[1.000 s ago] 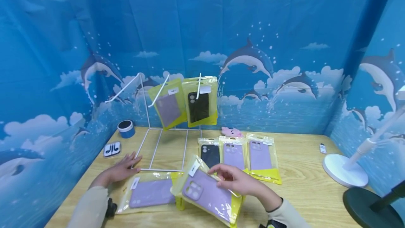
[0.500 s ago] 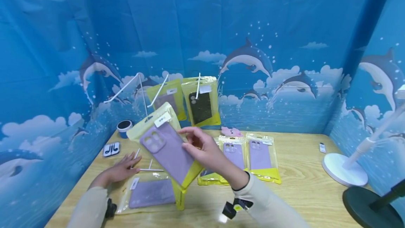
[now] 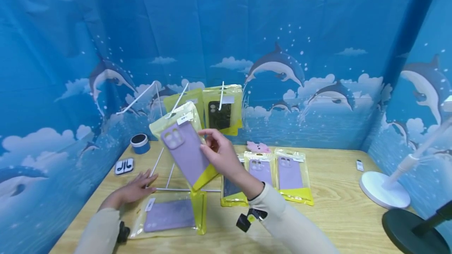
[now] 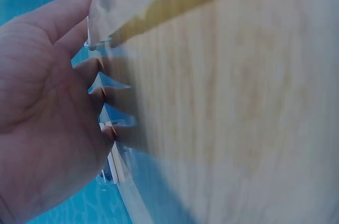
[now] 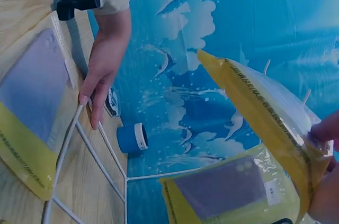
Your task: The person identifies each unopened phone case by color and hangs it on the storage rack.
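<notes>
Lilac shows through clear film: the bagged case (image 3: 187, 152) is in my right hand (image 3: 221, 152), raised off the tabletop (image 3: 339, 191) before the white wire rack (image 3: 174, 189). Clock positions are read in the head view, with the bagged case at the dial's centre.

Step in hand, as I judge it: fitting the hang slot (image 3: 171, 115) over the middle prong (image 3: 179, 98), which lies at twelve o'clock. Slot and prong tip overlap in the head view; I cannot tell whether the tip has entered. For a clean fit, I should turn the bag clockwise, since its header leans toward eleven o'clock, until the slot sits level, then feed it squarely along the prong. Pushing while tilted could crease the film or disturb the hanging bag (image 3: 194, 95) behind. The header is probably limp, so a grip nearer the slot would likely steer better.

Right pose: thumb and fingertips pinch the bag's edge at three o'clock; the forearm reaches in from four o'clock.

Left pose: at eight o'clock, my left hand (image 3: 135, 187) rests on the tabletop at the rack's near corner, fingers extended and touching the wire. I read this as a brace; it should remain there during loading.
</notes>
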`<state>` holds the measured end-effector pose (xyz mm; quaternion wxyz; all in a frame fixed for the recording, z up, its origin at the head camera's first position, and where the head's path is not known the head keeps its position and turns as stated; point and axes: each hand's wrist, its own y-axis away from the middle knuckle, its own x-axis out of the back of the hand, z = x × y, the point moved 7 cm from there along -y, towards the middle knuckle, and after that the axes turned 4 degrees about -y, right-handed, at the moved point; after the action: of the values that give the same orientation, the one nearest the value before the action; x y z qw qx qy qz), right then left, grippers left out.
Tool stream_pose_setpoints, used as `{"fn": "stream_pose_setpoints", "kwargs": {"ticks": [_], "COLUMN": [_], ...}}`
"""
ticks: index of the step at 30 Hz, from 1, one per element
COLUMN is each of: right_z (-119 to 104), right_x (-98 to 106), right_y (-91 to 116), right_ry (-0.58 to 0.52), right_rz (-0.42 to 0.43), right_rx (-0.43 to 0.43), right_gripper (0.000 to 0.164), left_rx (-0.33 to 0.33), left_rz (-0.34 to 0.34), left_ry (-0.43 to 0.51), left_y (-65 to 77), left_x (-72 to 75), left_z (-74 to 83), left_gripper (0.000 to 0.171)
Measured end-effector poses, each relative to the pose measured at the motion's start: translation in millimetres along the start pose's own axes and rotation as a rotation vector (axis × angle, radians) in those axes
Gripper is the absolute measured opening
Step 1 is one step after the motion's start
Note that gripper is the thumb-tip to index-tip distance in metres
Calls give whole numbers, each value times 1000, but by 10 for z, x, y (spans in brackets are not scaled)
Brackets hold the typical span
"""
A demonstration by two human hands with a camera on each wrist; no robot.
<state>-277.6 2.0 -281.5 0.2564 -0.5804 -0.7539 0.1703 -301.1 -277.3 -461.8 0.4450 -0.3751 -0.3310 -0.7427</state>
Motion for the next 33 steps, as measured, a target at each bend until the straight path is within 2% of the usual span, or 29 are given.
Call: {"fn": "stream_pose_setpoints", "kwargs": {"ticks": [10,12,16,19,24,28,33], "right_z": [395,431,475,526,668,805,921], "right_x": [55,65,48,18,-7,-22,-98], "right_y": [-525,-607,-696,-686,-575,-431,-186], "right_ry": [-31,-4,96,124,114,109,100], "right_rz": [251,287,298,279,239,195,125], "right_rx": [-315,-341,-350,-357,-367,-355,-329], "right_gripper": [29,29,28,28,39,47,46], "left_rx": [3,-4,17,44,39,15,10], "left_rz": [-11,-12,-32,-44,-44,-38,-39], "left_ry": [21,30,48,61,77,77,61], "left_y": [-9,-13,-15,-22,-31,-44,-38], "left_x": [3,-3,-21,-35,-33,-27,-32], "left_z": [12,8,-19,-48,-58,-75,-76], "left_gripper": [63,63,64,65,65,65,65]}}
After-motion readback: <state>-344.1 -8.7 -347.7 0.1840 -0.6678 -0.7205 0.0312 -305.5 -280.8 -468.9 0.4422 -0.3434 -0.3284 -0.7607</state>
